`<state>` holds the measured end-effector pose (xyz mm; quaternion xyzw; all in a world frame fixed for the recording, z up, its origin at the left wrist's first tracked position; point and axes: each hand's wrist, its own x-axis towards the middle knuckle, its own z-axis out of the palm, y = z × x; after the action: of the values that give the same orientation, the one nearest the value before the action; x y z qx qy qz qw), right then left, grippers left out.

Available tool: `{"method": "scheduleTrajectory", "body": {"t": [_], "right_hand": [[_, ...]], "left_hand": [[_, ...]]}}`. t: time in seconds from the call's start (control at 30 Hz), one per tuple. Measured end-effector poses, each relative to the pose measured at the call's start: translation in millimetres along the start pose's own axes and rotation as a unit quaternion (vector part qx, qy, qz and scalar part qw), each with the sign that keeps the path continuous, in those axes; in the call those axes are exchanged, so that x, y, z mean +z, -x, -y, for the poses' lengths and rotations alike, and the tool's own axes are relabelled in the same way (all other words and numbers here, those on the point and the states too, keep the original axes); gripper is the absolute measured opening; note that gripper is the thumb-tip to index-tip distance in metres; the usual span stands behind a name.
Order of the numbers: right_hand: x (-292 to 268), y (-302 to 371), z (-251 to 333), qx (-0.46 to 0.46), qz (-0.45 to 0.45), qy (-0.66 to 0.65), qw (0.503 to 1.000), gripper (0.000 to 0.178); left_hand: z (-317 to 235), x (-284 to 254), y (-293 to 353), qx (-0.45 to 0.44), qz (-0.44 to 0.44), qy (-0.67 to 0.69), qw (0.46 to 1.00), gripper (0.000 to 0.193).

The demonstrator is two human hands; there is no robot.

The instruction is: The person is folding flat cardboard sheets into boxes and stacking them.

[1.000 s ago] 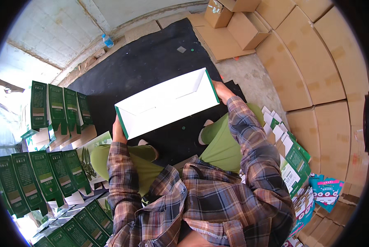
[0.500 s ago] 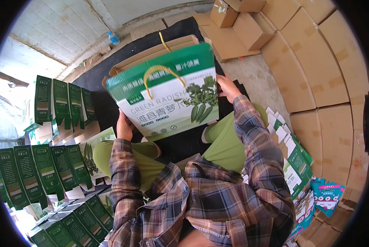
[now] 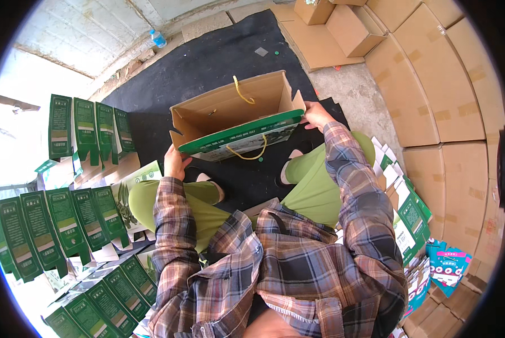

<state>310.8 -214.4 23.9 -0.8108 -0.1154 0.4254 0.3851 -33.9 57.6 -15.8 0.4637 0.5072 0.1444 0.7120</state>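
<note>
In front of my knees stands a green and white cardboard gift box [image 3: 247,141], its top open and its brown inside showing. A yellow rope handle [image 3: 247,153] hangs on the near panel, and another rope handle [image 3: 238,90] is on the far panel. My left hand [image 3: 176,163] grips the near left corner of the box. At the near right corner my right hand [image 3: 317,115] holds the edge beside a raised flap, some of its fingers hidden behind the cardboard.
Rows of green cartons [image 3: 61,222] stand at my left. Flat printed cartons [image 3: 413,219] are piled by my right side. Tall stacks of brown boxes [image 3: 449,96] line the right. A black mat [image 3: 168,84] covers the floor, with a blue bottle [image 3: 158,38] past its far edge.
The box has come down and tipped upright, so its open inside now faces me rather than its printed front. Both hands have stayed at its sides.
</note>
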Motion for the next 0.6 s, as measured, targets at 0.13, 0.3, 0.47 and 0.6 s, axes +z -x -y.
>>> {"method": "scheduleTrajectory", "body": {"t": [0.13, 0.3, 0.47, 0.6], "right_hand": [[-9.6, 9.0, 17.4, -0.020, -0.057, -0.063, 0.996, 0.032], [-65.5, 30.0, 42.3, -0.329, -0.206, -0.503, 0.772, 0.028], [-70.0, 57.8, 64.9, -0.313, -0.292, -0.266, 0.864, 0.021], [7.5, 56.9, 88.1, -0.339, -0.034, -0.027, 0.940, 0.018]], "left_hand": [[-10.9, 5.7, 4.4, 0.058, -0.004, 0.023, 0.998, 0.045], [-31.5, 13.2, 28.8, 0.101, -0.007, 0.036, 0.994, 0.054], [-28.2, 15.9, 25.0, 0.143, -0.056, -0.106, 0.982, 0.044], [-32.0, 16.3, 25.9, 0.142, -0.053, -0.129, 0.980, 0.046]]}}
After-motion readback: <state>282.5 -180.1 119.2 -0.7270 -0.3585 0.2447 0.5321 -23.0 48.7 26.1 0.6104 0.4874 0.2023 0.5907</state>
